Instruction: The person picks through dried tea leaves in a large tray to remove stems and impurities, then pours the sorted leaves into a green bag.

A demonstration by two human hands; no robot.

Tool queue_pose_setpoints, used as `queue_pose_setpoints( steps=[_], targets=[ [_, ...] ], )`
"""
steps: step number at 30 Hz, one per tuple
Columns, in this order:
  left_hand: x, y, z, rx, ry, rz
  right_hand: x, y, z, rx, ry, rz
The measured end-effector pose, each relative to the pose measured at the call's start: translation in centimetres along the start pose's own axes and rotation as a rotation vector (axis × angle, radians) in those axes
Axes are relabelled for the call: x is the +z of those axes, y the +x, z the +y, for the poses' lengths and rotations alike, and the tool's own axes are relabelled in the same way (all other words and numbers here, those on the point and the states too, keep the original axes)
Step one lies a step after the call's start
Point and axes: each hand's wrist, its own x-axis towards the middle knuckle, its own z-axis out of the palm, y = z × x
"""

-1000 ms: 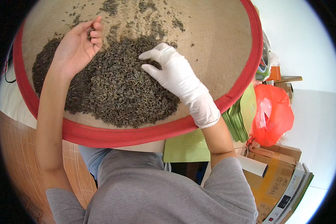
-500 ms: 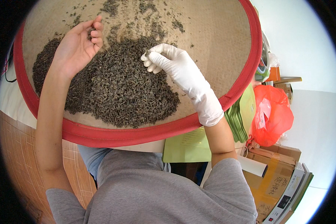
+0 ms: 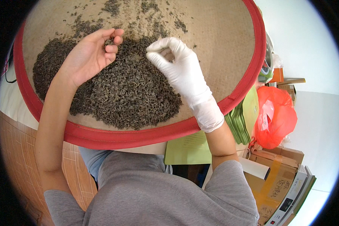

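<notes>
A heap of dark, curled dried tea leaves point(image 3: 132, 90) lies on a large round tan tray point(image 3: 218, 56) with a red cloth rim. My bare left hand point(image 3: 92, 56) is above the left part of the heap, palm up. Its fingers curl around a small bunch of leaves point(image 3: 109, 42). A white glove covers my right hand point(image 3: 179, 69), which hovers at the heap's right edge. Thumb and forefinger come together in a pinch there; anything between the tips is too small to make out.
Scattered leaves point(image 3: 111, 6) lie toward the tray's far side. Right of the tray are a stack of green packets point(image 3: 239, 122), a red plastic bag point(image 3: 277, 116) and a cardboard box point(image 3: 269, 180). A green sheet point(image 3: 188, 148) lies under the near rim.
My left hand has moved right and nearer, toward the right hand. My right hand has shifted slightly right and turned; the leaf bit seen at its fingertips no longer shows.
</notes>
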Motion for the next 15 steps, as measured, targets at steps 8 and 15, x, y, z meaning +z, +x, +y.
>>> queue_pose_setpoints(
  steps=[8, 15],
  targets=[
    [-0.4, 0.2, 0.9, 0.094, -0.104, 0.054, -2.2, 0.1, 4.0, 0.222, -0.489, 0.010],
    [-2.4, 0.2, 1.7, 0.146, -0.155, -0.024, -1.0, 0.5, 1.0, 0.326, 0.351, -0.492]
  ],
)
